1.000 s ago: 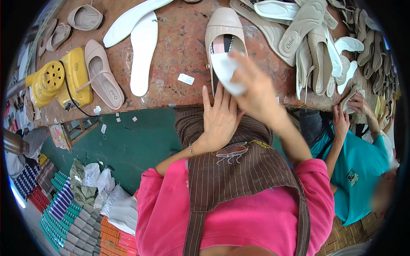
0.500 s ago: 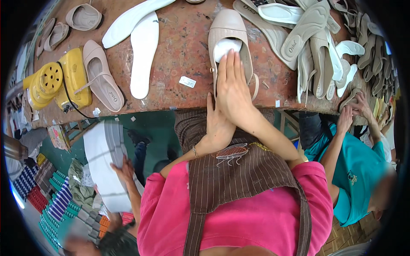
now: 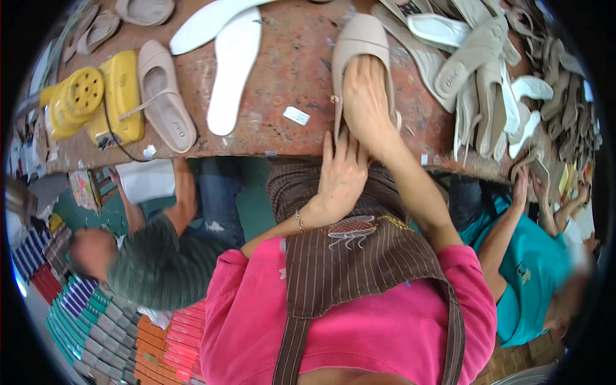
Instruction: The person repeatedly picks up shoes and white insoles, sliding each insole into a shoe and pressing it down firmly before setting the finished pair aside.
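A beige shoe lies on the worn workbench, toe pointing away from the worker. The right hand is pushed inside its opening, fingers hidden; the left hand, fingers flat and released, rests just behind the heel.
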### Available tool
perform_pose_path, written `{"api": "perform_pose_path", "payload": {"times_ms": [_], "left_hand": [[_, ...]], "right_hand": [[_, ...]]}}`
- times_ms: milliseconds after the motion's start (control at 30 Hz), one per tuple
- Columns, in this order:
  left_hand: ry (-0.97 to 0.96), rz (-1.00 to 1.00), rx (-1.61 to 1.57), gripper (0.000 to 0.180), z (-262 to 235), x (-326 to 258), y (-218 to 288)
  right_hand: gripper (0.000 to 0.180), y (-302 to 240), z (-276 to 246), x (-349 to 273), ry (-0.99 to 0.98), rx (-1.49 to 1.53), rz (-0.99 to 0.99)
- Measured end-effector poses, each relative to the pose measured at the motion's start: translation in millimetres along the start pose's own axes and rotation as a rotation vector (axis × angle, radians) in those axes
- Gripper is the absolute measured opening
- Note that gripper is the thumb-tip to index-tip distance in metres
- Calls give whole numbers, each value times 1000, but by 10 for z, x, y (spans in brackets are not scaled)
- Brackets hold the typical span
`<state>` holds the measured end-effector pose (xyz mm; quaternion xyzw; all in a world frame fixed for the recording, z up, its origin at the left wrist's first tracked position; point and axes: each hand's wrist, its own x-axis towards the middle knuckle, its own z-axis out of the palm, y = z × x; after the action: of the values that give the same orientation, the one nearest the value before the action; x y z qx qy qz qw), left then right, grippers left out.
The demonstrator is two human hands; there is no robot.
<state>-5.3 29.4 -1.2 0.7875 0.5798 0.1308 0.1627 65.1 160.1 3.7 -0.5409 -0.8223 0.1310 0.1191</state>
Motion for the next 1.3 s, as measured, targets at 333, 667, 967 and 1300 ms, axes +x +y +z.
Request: {"api": "perform_pose_path", "payload": {"times_ms": [333,667,967,1300], "left_hand": [[198,-79,-119,65,32,101,15],[559,-39,-907,16,-1275,324,-967],[406,-441,40,18,-1373,-277,-2441],[998,-507,362,28,-1564,190,-1476]], "right_hand": [[15,118,-71,233,55,-54,-152],[38,366,-1059,128,370,447,83],[35,-917,523,645,113,407,-662],[27,-289,-472,216,242,1251,20]]}}
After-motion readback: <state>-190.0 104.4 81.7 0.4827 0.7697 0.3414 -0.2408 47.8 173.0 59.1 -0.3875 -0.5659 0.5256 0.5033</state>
